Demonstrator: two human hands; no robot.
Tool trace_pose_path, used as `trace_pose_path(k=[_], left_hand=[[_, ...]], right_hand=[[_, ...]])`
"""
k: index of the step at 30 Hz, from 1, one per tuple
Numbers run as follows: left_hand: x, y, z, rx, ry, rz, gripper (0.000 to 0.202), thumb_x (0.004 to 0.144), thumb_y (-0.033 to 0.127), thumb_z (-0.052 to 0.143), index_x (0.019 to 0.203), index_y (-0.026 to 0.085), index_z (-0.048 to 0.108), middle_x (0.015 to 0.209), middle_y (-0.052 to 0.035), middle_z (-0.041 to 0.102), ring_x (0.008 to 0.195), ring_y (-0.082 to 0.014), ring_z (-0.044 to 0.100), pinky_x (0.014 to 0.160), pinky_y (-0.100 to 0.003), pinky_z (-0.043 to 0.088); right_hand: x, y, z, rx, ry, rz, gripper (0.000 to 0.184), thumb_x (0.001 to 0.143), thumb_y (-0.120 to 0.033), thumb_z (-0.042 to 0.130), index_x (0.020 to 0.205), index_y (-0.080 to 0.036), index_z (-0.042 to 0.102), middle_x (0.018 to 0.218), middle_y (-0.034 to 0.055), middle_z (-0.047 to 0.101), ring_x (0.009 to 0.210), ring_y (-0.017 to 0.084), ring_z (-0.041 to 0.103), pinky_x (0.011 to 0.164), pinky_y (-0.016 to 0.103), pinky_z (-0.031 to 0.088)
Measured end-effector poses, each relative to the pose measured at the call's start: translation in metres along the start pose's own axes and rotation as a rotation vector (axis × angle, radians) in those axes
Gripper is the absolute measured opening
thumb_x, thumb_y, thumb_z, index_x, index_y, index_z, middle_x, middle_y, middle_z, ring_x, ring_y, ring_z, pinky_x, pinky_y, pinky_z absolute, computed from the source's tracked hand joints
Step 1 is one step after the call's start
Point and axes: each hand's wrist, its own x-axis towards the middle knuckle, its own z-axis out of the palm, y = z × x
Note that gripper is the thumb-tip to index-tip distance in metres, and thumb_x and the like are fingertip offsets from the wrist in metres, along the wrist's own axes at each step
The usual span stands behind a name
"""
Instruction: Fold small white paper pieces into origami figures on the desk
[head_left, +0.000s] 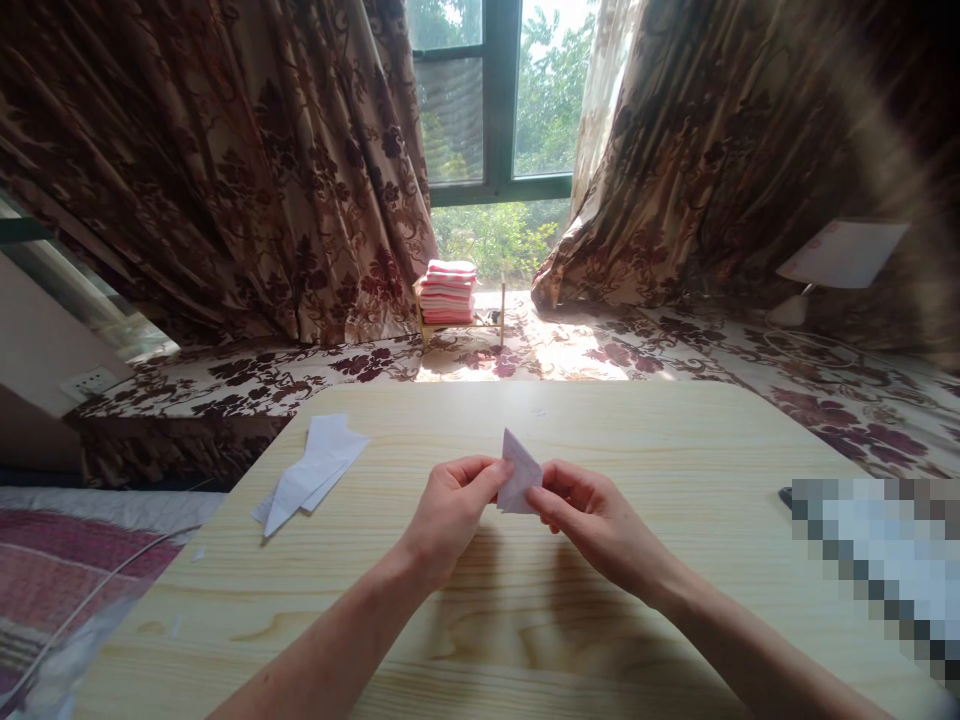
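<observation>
A small folded piece of white paper [520,474], pointed at its top, is held up over the middle of the table. My left hand [459,500] pinches its left edge between thumb and fingers. On the other side, my right hand [581,505] grips the lower right edge, thumb in front and the other fingers partly hidden behind. Both hands are closed on the same paper, above the wooden tabletop [420,620]. To the left lie some folded white paper pieces [319,465], overlapping one another and apart from my hands.
A blurred-out flat object with a dark edge [787,497] lies at the table's right side. Behind the table, a small rack [501,322] bears a stack of pink and white cloths [448,292]. A lamp [844,252] stands at the far right. Patterned curtains [315,180] frame the window.
</observation>
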Motion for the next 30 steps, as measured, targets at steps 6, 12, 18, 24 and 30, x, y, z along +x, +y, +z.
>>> trace_pose_path(k=[6, 12, 18, 24, 30], left_hand=[[0.0009, 0.0013, 0.0001, -0.16, -0.068, -0.106, 0.025, 0.08, 0.033, 0.063, 0.076, 0.01, 0.073, 0.065, -0.0042, 0.065, 0.067, -0.0139, 0.055, 0.07, -0.026, 0.043], [0.0004, 0.0019, 0.0, -0.125, -0.071, -0.121, 0.026, 0.08, 0.034, 0.062, 0.072, 0.01, 0.068, 0.064, -0.0032, 0.061, 0.064, -0.0128, 0.052, 0.066, -0.025, 0.04], [0.0008, -0.0001, 0.0001, -0.085, -0.046, -0.117, 0.026, 0.079, 0.035, 0.063, 0.07, 0.011, 0.066, 0.064, -0.0021, 0.059, 0.063, -0.0118, 0.049, 0.065, -0.024, 0.039], [0.0032, -0.0045, -0.0023, -0.023, -0.024, -0.082, 0.026, 0.08, 0.036, 0.061, 0.073, 0.012, 0.068, 0.065, -0.0008, 0.059, 0.066, -0.0123, 0.051, 0.068, -0.024, 0.039], [0.0005, 0.0008, -0.001, 0.133, 0.024, 0.031, 0.029, 0.082, 0.036, 0.06, 0.068, 0.011, 0.068, 0.062, 0.0004, 0.059, 0.06, -0.0096, 0.047, 0.06, -0.021, 0.036]], right_hand=[[0.0, 0.0018, -0.0009, 0.002, -0.028, -0.011, 0.022, 0.084, -0.036, 0.056, 0.075, -0.016, 0.061, 0.065, -0.0015, 0.053, 0.061, 0.012, 0.045, 0.056, 0.024, 0.037], [0.0009, 0.0041, -0.0029, -0.015, -0.049, 0.029, 0.024, 0.084, -0.034, 0.05, 0.069, -0.016, 0.057, 0.063, -0.0012, 0.051, 0.061, 0.012, 0.045, 0.057, 0.025, 0.038], [0.0003, 0.0022, -0.0028, -0.042, -0.033, 0.009, 0.025, 0.085, -0.033, 0.049, 0.066, -0.016, 0.056, 0.063, -0.0012, 0.05, 0.062, 0.012, 0.045, 0.058, 0.025, 0.037], [0.0009, 0.0042, -0.0011, 0.03, 0.01, -0.014, 0.017, 0.082, -0.031, 0.055, 0.08, -0.016, 0.064, 0.069, -0.0007, 0.056, 0.064, 0.012, 0.047, 0.058, 0.025, 0.037], [0.0012, 0.0075, -0.0026, 0.031, 0.035, -0.003, 0.019, 0.084, -0.031, 0.055, 0.08, -0.016, 0.066, 0.067, -0.001, 0.055, 0.064, 0.012, 0.046, 0.059, 0.025, 0.038]])
